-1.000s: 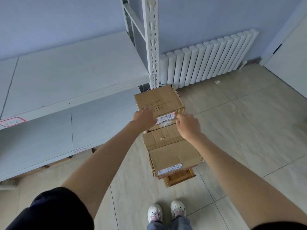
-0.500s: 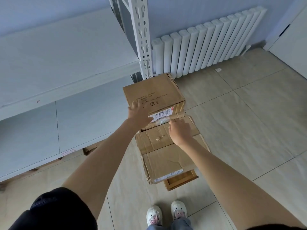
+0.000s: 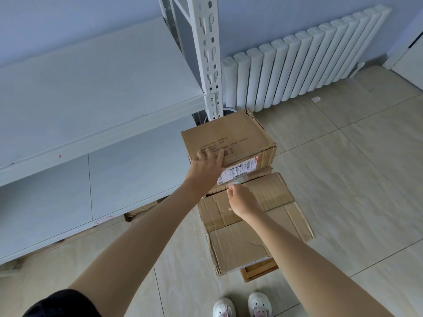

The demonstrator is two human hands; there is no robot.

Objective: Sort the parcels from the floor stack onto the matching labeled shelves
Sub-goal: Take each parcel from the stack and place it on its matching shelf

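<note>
On top of the floor stack, just right of the white upright post (image 3: pixel 209 58) of the rack, sits the top parcel (image 3: pixel 225 137), a brown carton. Its long axis runs left-right, slightly skewed, with the far-right corner turned toward the radiator (image 3: pixel 304 67). Its near face carries a white shipping label (image 3: pixel 237 172) facing the person.

Left hand (image 3: pixel 207 167): fingers spread flat on the parcel's top near its near-left corner, pressing or steadying; not curled around an edge. Right hand (image 3: pixel 240 199): fingertips bunched at the lower edge of the label, apparently pinching a strip of tape or the label edge; exact contact is too small to confirm.

Beneath it lies a wider flattened-looking carton (image 3: pixel 254 202), and under that a larger box (image 3: pixel 238 248) whose near face overhangs a wooden piece (image 3: pixel 259 269) on the tiled floor (image 3: pixel 357 179).

Room: the upper shelf (image 3: pixel 91 88) and lower shelf (image 3: pixel 45 197) lie to the left, with their front edges near the parcel's left side. Open floor extends right and near-right of the stack. White shoes (image 3: pixel 242 305) stand just near of the stack.
</note>
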